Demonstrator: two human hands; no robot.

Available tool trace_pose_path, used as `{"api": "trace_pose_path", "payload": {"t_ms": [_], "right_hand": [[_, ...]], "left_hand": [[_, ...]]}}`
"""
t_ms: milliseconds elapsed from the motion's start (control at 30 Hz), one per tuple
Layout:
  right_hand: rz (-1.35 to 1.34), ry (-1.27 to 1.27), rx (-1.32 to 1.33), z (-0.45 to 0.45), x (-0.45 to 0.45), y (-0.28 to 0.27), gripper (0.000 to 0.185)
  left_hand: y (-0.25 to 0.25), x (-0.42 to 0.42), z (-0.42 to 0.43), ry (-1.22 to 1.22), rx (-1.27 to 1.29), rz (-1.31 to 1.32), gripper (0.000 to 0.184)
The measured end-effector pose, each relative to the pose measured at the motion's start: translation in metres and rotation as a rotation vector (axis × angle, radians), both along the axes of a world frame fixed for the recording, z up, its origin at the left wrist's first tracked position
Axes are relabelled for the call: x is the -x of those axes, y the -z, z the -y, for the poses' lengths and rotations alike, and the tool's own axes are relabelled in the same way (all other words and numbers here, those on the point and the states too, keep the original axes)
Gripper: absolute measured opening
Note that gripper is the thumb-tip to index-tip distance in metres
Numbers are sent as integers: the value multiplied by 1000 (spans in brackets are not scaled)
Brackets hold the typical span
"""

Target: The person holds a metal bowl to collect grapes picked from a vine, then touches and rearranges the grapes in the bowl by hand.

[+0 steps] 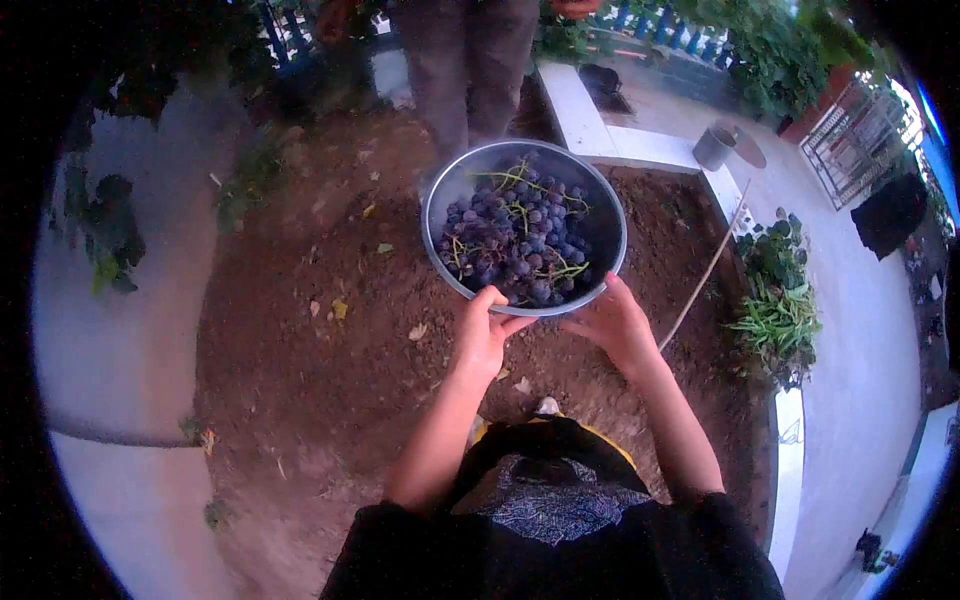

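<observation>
A round metal bowl (437, 243) is held out in front of me over the soil. Bunches of dark purple grapes (520, 232) with green stems lie in it. At the bowl's near left rim, my left hand (483, 335) grips with the thumb over the edge and the fingers beneath. My right hand (612, 322) holds the near right side, its thumb up at the rim. The fingertips of both hands are partly hidden under the bowl.
Another person (465, 60) stands just beyond the bowl. Brown soil (330, 370) with fallen leaves lies below, bordered by a white curb (640, 146). A thin stick (705, 275), green plants (775, 305) and a metal bucket (714, 147) are on the right. Paving runs along both sides.
</observation>
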State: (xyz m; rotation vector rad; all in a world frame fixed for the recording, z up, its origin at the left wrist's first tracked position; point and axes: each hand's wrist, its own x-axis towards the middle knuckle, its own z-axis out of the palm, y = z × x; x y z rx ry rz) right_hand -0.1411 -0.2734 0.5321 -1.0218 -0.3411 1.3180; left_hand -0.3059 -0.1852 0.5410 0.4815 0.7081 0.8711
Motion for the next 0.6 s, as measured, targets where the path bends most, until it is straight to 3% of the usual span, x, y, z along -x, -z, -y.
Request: {"api": "trace_pose_path", "payload": {"t_ms": [67, 200, 433, 600], "right_hand": [[-71, -123, -22, -8, 1, -1, 54], [-77, -122, -43, -12, 8, -10, 46], [28, -3, 24, -19, 19, -11, 47], [-105, 22, 44, -28, 20, 5, 37]], "left_hand": [[7, -1, -1, 28, 13, 27, 34], [4, 3, 2, 56, 6, 11, 34], [8, 4, 3, 30, -26, 27, 31], [14, 6, -1, 42, 11, 0, 36]]}}
